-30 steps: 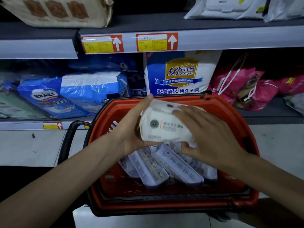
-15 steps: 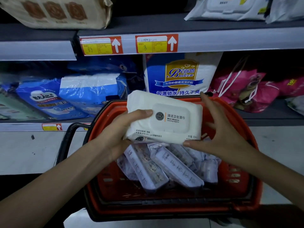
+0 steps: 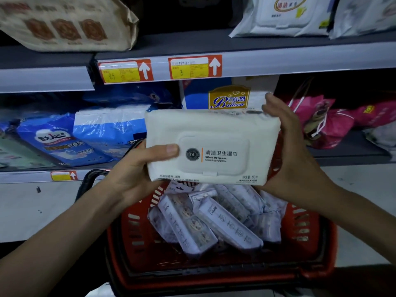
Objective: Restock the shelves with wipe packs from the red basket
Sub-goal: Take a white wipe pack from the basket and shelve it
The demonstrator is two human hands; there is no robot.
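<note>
A large white wipe pack [image 3: 212, 129] with a flip lid and "Wet Wipes" print is held flat-face toward me above the red basket [image 3: 308, 230]. My left hand [image 3: 137, 170] grips its left end, thumb on the front. My right hand [image 3: 287, 146] grips its right end, fingers wrapped over the top corner. Several smaller pale wipe packs [image 3: 216, 224] lie slanted inside the basket below. The pack sits in front of the middle shelf, under the upper shelf rail [image 3: 300, 61].
On the upper shelf lie a beige bag [image 3: 68, 22] at the left and white wipe packs [image 3: 282, 16] at the right, with dark space between. The middle shelf holds blue packs [image 3: 64, 140], a Baileen bag [image 3: 229, 97] and pink bags [image 3: 325, 123].
Both hands have lifted the white pack up out of the basket and turned its lid face toward me. It now sits higher, in front of the middle shelf.
</note>
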